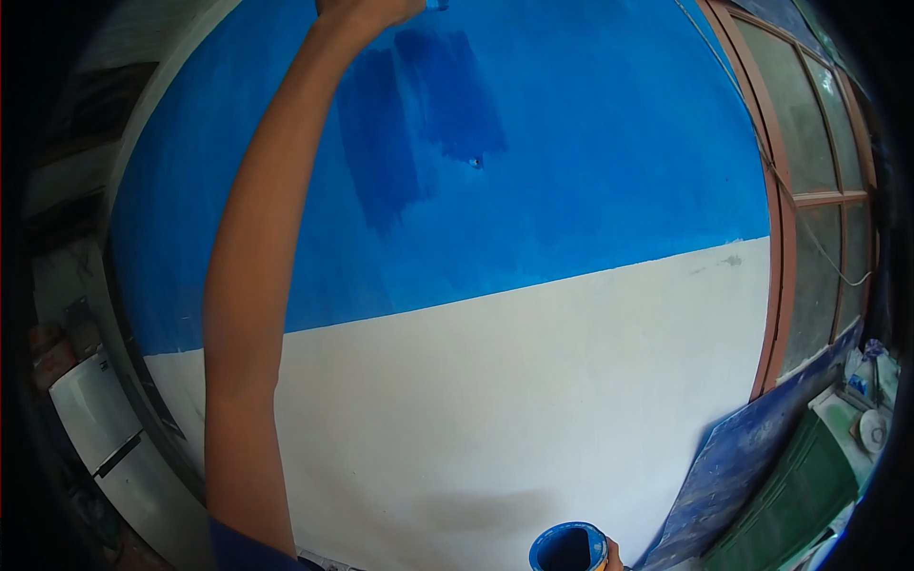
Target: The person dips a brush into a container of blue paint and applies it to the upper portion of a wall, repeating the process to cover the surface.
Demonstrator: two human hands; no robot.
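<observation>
Holding a round, blue-rimmed paint can (568, 526) low in the right hand (614, 554), left hand (369, 11) raised high

The bare left forearm (252, 276) rises from a dark blue sleeve (249, 550) at the bottom and crosses in front of a flat painted wall (628, 171), bright blue above and white below. The left hand is at the top edge, where its fingers are largely cut off. A small blue-coated tool end (436, 5) shows just beside the fingers; how far they are open, and whether they grip it, I cannot tell.

At the bottom edge, right of centre, the can stands with its mouth facing up, its inside dark blue. A few fingers of the right hand show bent against the can's outer right side, closed on it; the rest of that hand is out of the picture.

Below and beside the raised hand, two broad, darker blue strokes (452, 95) run down the blue part of the wall, ragged at their lower ends. The line between blue and white slopes up toward a reddish-brown framed window (779, 238) on the right. Below the window, a scuffed blue sheet (738, 457) leans beside a dark green, ribbed panel (790, 500). On the left is a pale two-door refrigerator (95, 404).
</observation>
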